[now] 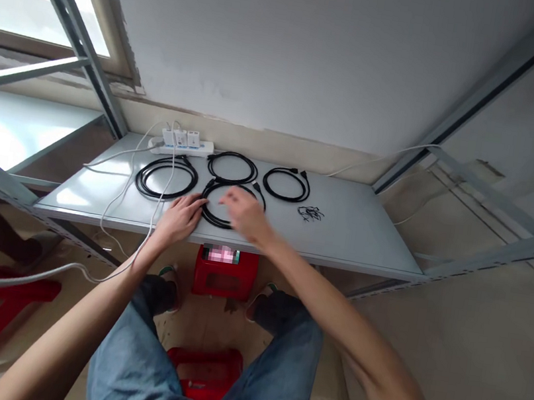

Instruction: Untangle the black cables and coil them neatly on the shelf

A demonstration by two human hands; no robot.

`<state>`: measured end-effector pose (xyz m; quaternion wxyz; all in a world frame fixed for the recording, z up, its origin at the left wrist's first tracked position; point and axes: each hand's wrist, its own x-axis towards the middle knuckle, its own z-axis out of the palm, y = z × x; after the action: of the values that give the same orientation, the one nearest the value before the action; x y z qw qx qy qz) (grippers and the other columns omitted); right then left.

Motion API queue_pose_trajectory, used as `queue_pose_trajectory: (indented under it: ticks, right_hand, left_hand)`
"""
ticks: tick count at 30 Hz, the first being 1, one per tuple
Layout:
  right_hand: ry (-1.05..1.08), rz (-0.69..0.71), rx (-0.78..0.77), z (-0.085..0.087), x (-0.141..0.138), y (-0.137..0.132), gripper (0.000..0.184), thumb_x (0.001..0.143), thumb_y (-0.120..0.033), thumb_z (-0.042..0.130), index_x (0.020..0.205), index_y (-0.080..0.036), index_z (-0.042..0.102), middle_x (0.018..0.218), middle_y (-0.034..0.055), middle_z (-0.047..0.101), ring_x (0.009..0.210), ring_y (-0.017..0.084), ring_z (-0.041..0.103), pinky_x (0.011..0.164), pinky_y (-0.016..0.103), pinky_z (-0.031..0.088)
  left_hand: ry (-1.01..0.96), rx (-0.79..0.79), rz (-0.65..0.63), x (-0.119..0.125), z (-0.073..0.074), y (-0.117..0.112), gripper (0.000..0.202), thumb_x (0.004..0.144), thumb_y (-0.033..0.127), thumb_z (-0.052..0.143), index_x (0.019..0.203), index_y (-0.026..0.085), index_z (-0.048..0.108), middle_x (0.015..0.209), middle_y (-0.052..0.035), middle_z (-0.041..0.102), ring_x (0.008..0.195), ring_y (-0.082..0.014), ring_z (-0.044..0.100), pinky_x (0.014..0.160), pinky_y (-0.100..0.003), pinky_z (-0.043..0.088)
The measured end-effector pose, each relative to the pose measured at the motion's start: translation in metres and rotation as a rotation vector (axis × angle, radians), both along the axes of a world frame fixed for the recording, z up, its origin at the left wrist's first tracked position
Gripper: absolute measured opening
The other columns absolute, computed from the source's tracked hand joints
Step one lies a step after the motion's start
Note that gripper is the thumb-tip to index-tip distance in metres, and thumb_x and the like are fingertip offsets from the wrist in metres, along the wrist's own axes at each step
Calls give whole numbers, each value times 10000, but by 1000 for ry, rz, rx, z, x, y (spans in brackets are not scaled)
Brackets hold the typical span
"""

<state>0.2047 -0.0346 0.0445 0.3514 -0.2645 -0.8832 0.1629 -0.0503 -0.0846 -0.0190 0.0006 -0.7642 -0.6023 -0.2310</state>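
Note:
A coiled black cable [216,220] lies near the shelf's front edge, its plug ends at the top of the loop. My left hand [182,215] rests on the shelf at the coil's left side, fingers bent and closed on the cable there. Over the coil's right part hovers my right hand [246,213], smeared by motion, so its grip does not show clearly. Around these are three more coils: a left black cable [142,183], a back black cable [253,170] and a right black cable [269,187]. A small pile of black ties [311,214] lies to the right.
A white power strip [207,149] with white adapters stands at the back left of the grey metal shelf [356,240]. A white cord [149,229] crosses in front of my left arm. Metal uprights frame both sides. Red stools [224,287] stand below.

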Motion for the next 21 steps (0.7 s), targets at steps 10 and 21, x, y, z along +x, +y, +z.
queue_pose_trajectory:
  ticks: [10,21]
  right_hand:
    - [-27,-435,-117,-59,56,43,497,933,-50,399,1281,-238,700,1259,103,630,1011,236,660,833,342,548]
    - [-138,-484,-167,-68,44,62,369,1018,-198,504,1361,-213,639,1235,140,650,978,259,629,829,371,530]
  left_hand:
    - [-15,-17,27,3,4,-3,518,1129,367,332,1525,254,646,1623,-106,598,1506,-287,553,1314,-481,371]
    - [-132,-124,126,4,22,23,453,1098,448,402,1107,271,819,1264,-82,785,1184,-305,716,1024,-424,539]
